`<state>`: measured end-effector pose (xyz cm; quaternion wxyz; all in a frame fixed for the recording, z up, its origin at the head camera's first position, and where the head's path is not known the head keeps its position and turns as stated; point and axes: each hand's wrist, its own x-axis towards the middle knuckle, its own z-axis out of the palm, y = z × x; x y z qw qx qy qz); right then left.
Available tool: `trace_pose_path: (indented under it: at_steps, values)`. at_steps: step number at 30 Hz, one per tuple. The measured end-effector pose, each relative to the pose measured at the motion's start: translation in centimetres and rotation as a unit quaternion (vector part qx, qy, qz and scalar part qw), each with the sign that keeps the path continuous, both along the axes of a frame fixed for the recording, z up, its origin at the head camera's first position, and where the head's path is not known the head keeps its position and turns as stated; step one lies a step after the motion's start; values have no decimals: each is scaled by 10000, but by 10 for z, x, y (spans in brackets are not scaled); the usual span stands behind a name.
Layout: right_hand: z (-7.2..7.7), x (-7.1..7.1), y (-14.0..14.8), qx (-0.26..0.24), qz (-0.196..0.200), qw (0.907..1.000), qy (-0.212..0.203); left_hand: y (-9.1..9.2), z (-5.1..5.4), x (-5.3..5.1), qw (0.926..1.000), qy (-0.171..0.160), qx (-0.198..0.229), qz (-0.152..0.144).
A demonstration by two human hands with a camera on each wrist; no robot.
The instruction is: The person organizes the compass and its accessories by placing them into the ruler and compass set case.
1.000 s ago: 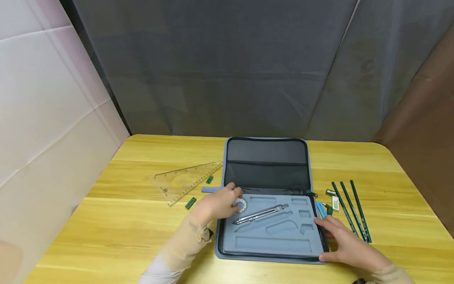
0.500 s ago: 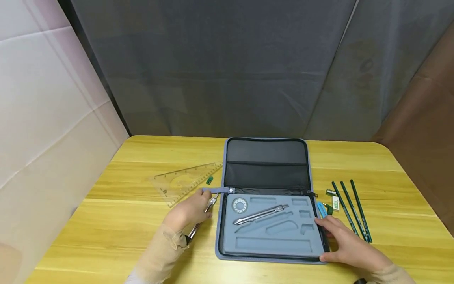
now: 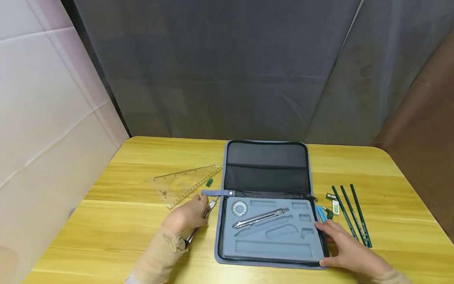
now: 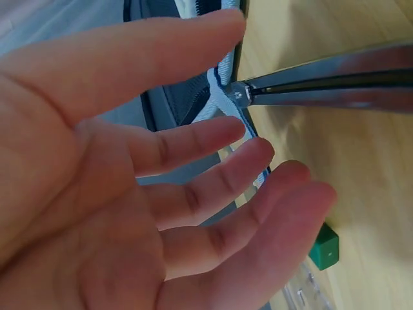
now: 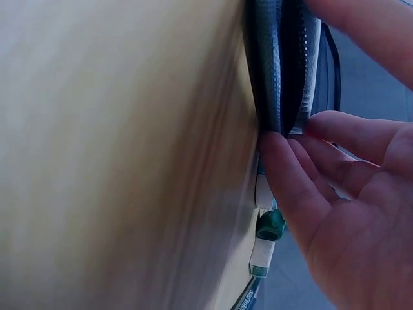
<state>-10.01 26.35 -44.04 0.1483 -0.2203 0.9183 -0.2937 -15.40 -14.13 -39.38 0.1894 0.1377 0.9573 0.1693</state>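
Observation:
In the head view my left hand (image 3: 188,216) hovers beside a silver compass (image 3: 210,207) on the table, left of the open zip case (image 3: 220,252). The left wrist view shows this hand's fingers spread and lightly bent, holding nothing, with the compass (image 4: 322,77) just past the fingertips. My right hand (image 3: 349,248) grips the case's right edge, thumb near the front corner; the right wrist view shows fingertips against the zipped rim (image 5: 271,77). A second silver compass (image 3: 260,218) and a small round white-ringed piece (image 3: 239,208) lie on the grey moulded tray (image 3: 273,260).
A clear set square (image 3: 170,189) and a green sharpener (image 3: 209,182) lie left of the case. On its right are a white eraser (image 3: 335,207), small green pieces (image 3: 330,213), a blue strip (image 3: 322,213) and three dark pencils (image 3: 356,217). The case's strap (image 3: 214,193) sticks out leftward.
My left hand has let go of the round white-ringed piece in the tray and moved left to the compass on the table. The right hand stays at the case's edge.

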Motion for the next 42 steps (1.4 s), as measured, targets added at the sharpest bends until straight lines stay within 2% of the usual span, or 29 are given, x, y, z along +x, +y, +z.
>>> trace_pose_path:
  at_steps: [7, 10, 14, 20, 26, 31, 37, 42]
  values:
    - [0, 0, -1, 106, -39, 9999, -86, -2, -9, 2, 9997, -216, 59, 83]
    - [-1, 1, 0, 114, -60, 9996, -268, -3, -13, 4, 9996, -259, 82, 125]
    - [-2, 1, 0, 31, -85, 9986, -520, -4, -17, 5, 9998, -165, 30, 114]
    - [-5, -1, 2, -133, 25, 9980, -612, -3, -18, 4, 10000, -25, 51, 74]
    - [-9, -3, 6, -214, 90, 9966, -784, -2, -21, 2, 9998, -180, 83, -2]
    - [-16, -3, 13, -509, 321, 9958, -686, 0, -24, -1, 9994, -236, 179, -182]
    - [-24, -5, 20, -1096, 603, 9901, -642, 0, -27, -1, 9984, -346, 394, -207]
    - [-31, -10, 27, -1256, 891, 9876, -298, -1, -29, -3, 9982, -235, 506, -215]
